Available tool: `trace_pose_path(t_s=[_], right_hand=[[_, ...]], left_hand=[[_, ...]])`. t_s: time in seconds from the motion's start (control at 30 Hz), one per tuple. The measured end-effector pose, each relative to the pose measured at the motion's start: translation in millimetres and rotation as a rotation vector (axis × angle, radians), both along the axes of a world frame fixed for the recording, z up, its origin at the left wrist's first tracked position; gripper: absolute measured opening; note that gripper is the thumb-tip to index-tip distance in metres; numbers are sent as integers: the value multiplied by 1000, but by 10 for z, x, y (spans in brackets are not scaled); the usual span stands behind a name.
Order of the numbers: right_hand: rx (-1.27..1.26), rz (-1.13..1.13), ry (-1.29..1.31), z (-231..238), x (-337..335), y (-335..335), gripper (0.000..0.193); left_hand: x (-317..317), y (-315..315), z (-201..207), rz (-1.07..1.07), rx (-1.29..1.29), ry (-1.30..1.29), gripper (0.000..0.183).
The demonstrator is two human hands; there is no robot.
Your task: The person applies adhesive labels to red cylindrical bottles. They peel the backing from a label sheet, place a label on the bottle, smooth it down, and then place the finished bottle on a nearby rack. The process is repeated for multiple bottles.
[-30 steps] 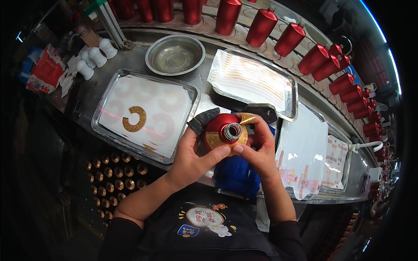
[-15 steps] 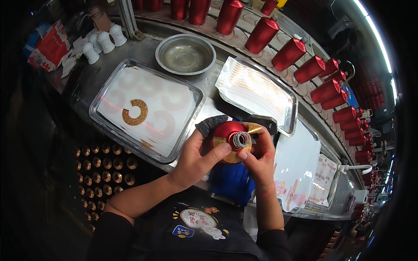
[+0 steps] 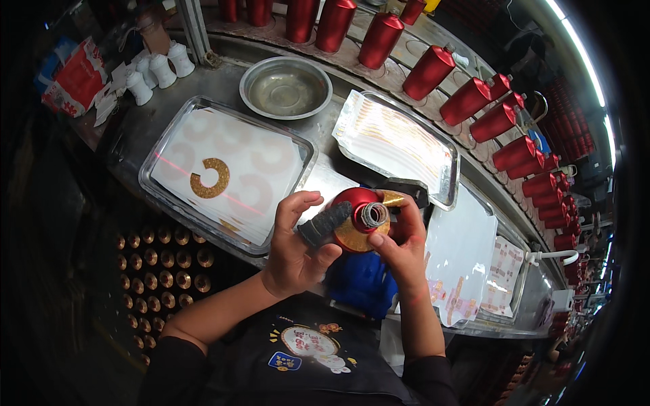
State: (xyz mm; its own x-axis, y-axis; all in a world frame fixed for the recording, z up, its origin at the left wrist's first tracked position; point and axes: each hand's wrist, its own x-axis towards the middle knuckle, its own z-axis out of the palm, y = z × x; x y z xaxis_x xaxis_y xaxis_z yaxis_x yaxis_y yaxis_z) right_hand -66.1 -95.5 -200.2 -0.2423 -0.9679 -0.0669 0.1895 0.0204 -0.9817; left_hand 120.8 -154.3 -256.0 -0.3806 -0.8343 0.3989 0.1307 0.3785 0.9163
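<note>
Within the curled right fingers a red bottle is gripped; uneven rubbing by the spread left fingers, one touching, could crease its gold label.

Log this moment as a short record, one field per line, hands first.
Left hand: spread, thumb off the bottle, one dark-sheathed finger against it
Right hand: gripping the bottle's other side, thumb near the neck
Bottle: red, rounded shoulder, threaded open neck
Band: curved, gold-coloured, on the shoulder
Left tray: rectangular metal, holding white sheets and one glittery gold C-shaped piece
Basin: round metal, beyond that tray
Background: row of glossy red bottles
</note>
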Motion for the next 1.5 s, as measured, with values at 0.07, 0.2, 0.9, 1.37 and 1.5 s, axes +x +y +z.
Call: trace_pose_path(t_s=[0.07, 0.2, 0.9, 1.37, 1.5], right_hand=[[9, -6, 16, -15, 1, -4, 59], [-4, -17, 37, -26, 9, 8, 57], [-87, 120, -47, -146, -263, -83, 37], [93, 8, -62, -38, -172, 10, 32], [81, 12, -38, -9, -155, 31, 30]], left_hand=[[27, -41, 23, 1, -54, -79, 55], [98, 62, 118, 99, -254, -237, 60], [-298, 165, 289, 133, -155, -340, 85], [-68, -231, 249, -374, 303, -93, 101], [-49, -265, 311, -394, 155, -111, 92]])
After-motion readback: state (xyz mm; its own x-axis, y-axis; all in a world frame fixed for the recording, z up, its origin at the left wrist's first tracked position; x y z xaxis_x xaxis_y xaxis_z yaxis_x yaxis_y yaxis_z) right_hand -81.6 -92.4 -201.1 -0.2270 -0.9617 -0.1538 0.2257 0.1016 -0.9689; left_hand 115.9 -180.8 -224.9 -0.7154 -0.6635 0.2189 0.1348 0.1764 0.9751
